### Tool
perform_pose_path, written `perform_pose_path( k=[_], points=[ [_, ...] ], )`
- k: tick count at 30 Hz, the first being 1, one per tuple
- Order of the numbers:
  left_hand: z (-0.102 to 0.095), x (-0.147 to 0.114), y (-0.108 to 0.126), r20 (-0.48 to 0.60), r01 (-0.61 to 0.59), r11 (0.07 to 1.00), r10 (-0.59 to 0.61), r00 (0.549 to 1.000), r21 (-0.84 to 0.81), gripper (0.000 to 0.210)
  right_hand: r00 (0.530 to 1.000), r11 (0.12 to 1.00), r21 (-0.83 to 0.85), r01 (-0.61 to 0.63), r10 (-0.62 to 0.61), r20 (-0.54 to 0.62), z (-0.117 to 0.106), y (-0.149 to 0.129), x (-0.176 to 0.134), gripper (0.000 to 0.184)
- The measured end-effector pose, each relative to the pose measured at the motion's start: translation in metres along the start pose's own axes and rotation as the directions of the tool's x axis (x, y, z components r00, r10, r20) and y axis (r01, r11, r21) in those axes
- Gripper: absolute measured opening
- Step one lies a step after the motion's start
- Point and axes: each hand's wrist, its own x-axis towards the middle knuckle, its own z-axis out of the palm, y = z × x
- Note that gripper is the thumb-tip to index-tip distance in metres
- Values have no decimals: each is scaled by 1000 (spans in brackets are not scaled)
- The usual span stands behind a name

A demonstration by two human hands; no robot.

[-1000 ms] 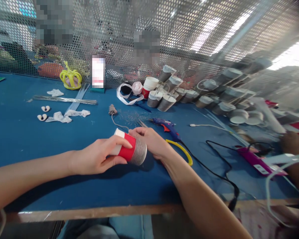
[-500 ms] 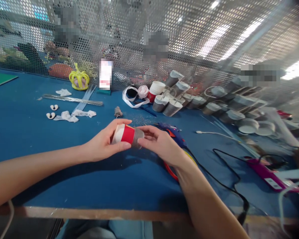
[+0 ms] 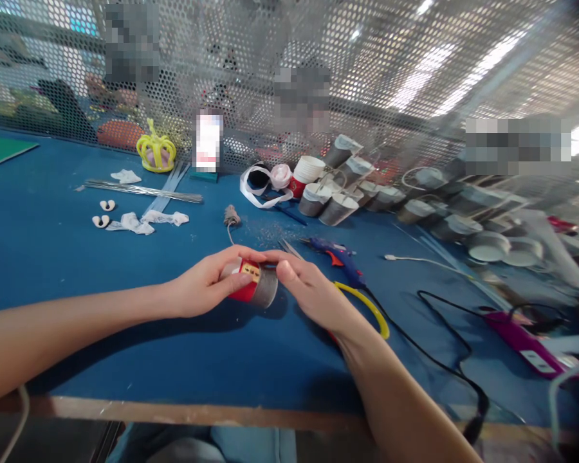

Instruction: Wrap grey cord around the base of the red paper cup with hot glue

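My left hand [image 3: 211, 283] is closed around a paper cup [image 3: 244, 290], which lies tilted on its side just above the table. The cup is red and white with a gold label, and grey cord is wound around its right end. Against the far upper side of the cup rest the fingers of my right hand [image 3: 309, 283]; its thumb is raised off the near side. A small bundle of grey cord [image 3: 231, 215] lies beyond the hands, and a strand runs from it toward the cup.
A blue glue gun [image 3: 340, 257] and yellow-and-red-handled scissors [image 3: 374, 308] lie by my right hand. Cord-wrapped cups [image 3: 338, 209] and plain paper cups [image 3: 309, 168] stand behind. Left are metal rods [image 3: 145, 191] and white lace pieces [image 3: 134, 223]. A purple power strip [image 3: 521, 341] sits right.
The cup has turned about its length, so its gold label now shows, and its wrapped end tips lower. My right thumb has come off the cup, while its fingers moved over the far side.
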Motion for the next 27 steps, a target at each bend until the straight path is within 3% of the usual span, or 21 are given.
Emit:
perform_pose_path(
  k=[5,10,14,20,27],
  points=[
    [3,-3,0,76,4,1000,-6,997,30,25,994,968,225,-112,104,45,7,1,1,56],
    [4,-4,-3,96,36,998,-42,994,58,28,994,907,407,-105,86,66,11,7,0,60],
    [5,-4,-3,100,55,991,-67,993,122,27,995,934,343,-98,88,44,13,5,2,63],
    [1,-4,-2,82,57,956,-84,993,287,28,990,991,57,-123,126,-61,7,5,4,53],
    [-6,2,-9,15,104,948,-114,993,300,29,959,966,-20,-256,257,121,-1,5,4,51]
  ],
)
